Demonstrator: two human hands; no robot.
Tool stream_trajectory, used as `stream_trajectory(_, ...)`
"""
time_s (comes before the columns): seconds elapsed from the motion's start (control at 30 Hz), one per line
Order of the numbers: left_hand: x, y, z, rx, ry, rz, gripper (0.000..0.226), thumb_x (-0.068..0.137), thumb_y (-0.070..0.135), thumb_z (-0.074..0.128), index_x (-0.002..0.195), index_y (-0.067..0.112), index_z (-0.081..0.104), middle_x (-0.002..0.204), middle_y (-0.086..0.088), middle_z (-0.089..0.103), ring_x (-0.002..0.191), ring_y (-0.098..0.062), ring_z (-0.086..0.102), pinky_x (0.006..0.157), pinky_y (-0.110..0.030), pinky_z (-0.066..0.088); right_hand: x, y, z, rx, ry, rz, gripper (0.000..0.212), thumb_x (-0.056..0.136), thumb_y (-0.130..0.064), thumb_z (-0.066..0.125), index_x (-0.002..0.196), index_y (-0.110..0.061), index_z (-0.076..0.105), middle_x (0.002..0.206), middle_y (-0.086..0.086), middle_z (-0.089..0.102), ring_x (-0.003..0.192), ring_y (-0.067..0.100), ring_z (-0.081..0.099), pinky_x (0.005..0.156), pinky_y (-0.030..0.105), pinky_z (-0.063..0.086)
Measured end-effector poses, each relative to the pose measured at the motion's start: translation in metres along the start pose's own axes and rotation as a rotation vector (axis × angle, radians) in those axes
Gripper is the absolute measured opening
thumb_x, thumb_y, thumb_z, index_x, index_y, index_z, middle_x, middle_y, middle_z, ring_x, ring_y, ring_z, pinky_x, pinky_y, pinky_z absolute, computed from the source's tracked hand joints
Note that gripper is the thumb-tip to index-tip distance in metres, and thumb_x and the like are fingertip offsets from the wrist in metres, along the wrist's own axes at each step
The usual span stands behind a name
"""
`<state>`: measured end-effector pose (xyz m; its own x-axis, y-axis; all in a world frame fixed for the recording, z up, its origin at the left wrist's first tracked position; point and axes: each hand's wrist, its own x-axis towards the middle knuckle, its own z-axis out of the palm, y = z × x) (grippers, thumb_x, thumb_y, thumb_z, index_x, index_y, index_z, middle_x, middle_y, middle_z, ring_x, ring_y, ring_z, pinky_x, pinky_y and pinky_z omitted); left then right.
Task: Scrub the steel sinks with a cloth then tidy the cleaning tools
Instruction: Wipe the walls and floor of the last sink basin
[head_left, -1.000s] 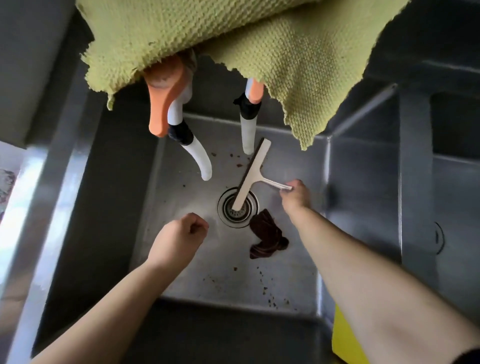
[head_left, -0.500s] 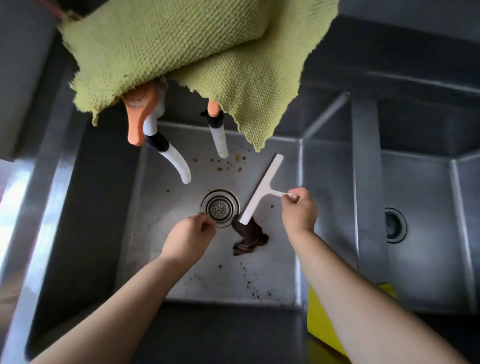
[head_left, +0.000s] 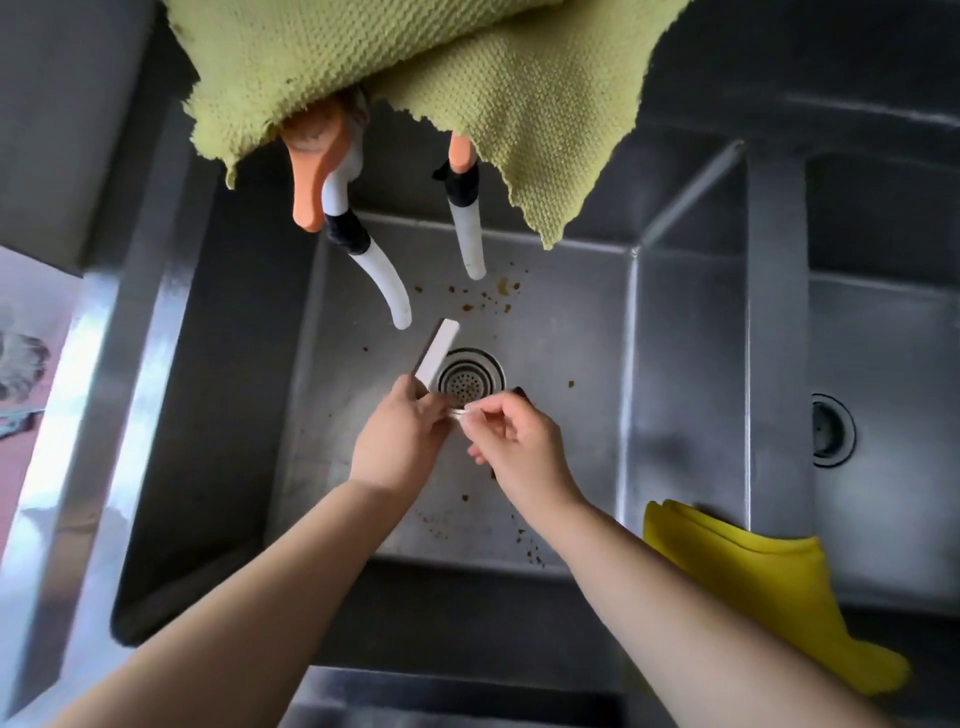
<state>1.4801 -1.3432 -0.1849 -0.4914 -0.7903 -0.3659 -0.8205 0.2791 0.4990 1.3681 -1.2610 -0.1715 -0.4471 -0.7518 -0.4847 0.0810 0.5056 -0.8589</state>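
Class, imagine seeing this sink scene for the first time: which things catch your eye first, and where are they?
The textured green cloth draped over the orange-and-white taps fills the top. Below it, over the round steel drain of the speckled steel sink, the left hand and right hand both hold a white plastic squeegee. A yellow cloth hangs over the divider, lower right.

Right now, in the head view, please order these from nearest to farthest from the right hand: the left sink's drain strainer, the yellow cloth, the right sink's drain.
From the right hand:
1. Drain strainer, just beyond the fingers, left sink.
2. Yellow cloth, over the divider's near end, to the right.
3. Right sink's drain, far right.
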Motion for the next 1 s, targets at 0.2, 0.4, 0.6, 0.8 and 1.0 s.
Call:
stream_trajectory(0.2,-0.005,-0.033,-0.013,0.059,0.105,-0.071,0.021,0.089,0.031,0.059,0.093,0.012,0.066,0.1,0.0,0.058,0.096,-0.022,0.054,0.068,-0.03,0.042,0.027,0.063,-0.025,-0.751,0.109,-0.012,0.036,0.091,-0.025,0.054,0.128,-0.025,0.054,0.129,0.002,0.053,0.119,0.018,0.045,0.098,0.035,0.043)
stream_trajectory(0.4,-0.003,-0.054,-0.015,0.098,0.076,-0.067,0.019,0.088,0.033,0.058,0.095,0.021,0.071,0.098,0.007,0.065,0.097,-0.017,0.056,0.072,-0.031,0.048,0.049,0.124,-0.018,-1.166,-0.234,-0.046,0.063,0.096,-0.025,0.047,0.148,-0.037,0.012,0.159,-0.001,-0.006,0.145,0.023,-0.005,0.116,0.039,0.013)
stream_trajectory(0.6,0.004,-0.048,-0.012,-0.105,0.129,-0.047,0.012,0.076,0.025,0.077,0.087,0.026,0.075,0.089,0.01,0.067,0.085,-0.014,0.062,0.069,-0.026,0.046,0.066,0.131,-0.041,-1.162,0.113,-0.056,0.065,0.088,-0.002,0.049,0.146,-0.023,0.028,0.155,0.006,0.021,0.135,0.028,0.025,0.111,0.036,0.025)
stream_trajectory(0.8,0.007,-0.018,-0.011,-0.196,0.13,-0.005,0.009,0.072,0.02,0.077,0.079,0.023,0.072,0.081,0.011,0.069,0.074,-0.013,0.062,0.067,-0.029,0.049,0.095,0.115,-0.073,-1.149,0.142,0.131,0.062,0.09,-0.012,0.049,0.147,-0.02,0.026,0.157,0.007,0.013,0.135,0.031,0.024,0.111,0.032,0.025)
stream_trajectory(1.0,0.004,0.018,-0.014,-0.352,0.067,-0.008,0.009,0.073,0.023,0.073,0.075,0.03,0.069,0.07,0.008,0.068,0.062,-0.007,0.06,0.058,-0.024,0.047,0.074,0.073,-0.074,-0.669,0.128,0.279,0.033,0.091,-0.027,0.053,0.121,-0.02,0.062,0.135,0.008,0.054,0.12,0.029,0.05,0.101,0.033,0.041)
